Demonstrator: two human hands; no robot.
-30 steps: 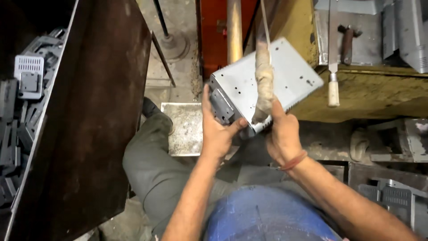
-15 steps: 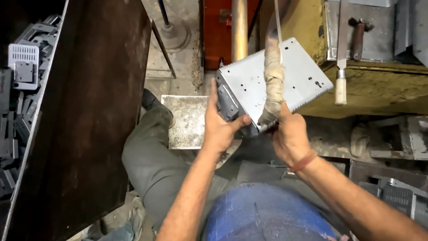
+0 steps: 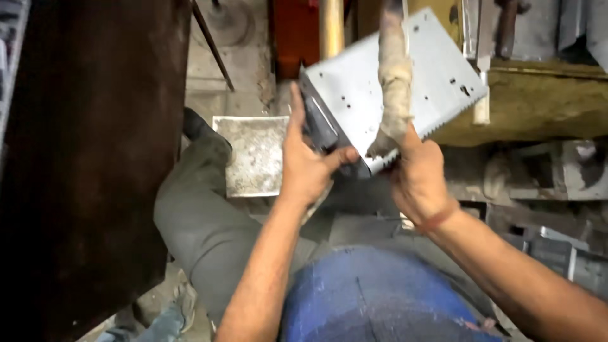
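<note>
Metal box, grey and drilled with holes, is held tilted above the person's lap. Left hand grips its dark front end; right hand clutches a cloth-wrapped handle lying across the box.

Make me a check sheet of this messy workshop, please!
Surface: worn yellowish wooden bench behind the hands.
Job's things: flat grey perforated metal box, tilted; cloth-wrapped tool handle lying across it.
Clutter: speckled square metal plate on the floor; grey metal parts on the bench.
Hands: left hand grips the box's dark end; right hand holds the handle.
Cables: nothing seen.
Surroundings: dark rusty panel, red post.
</note>
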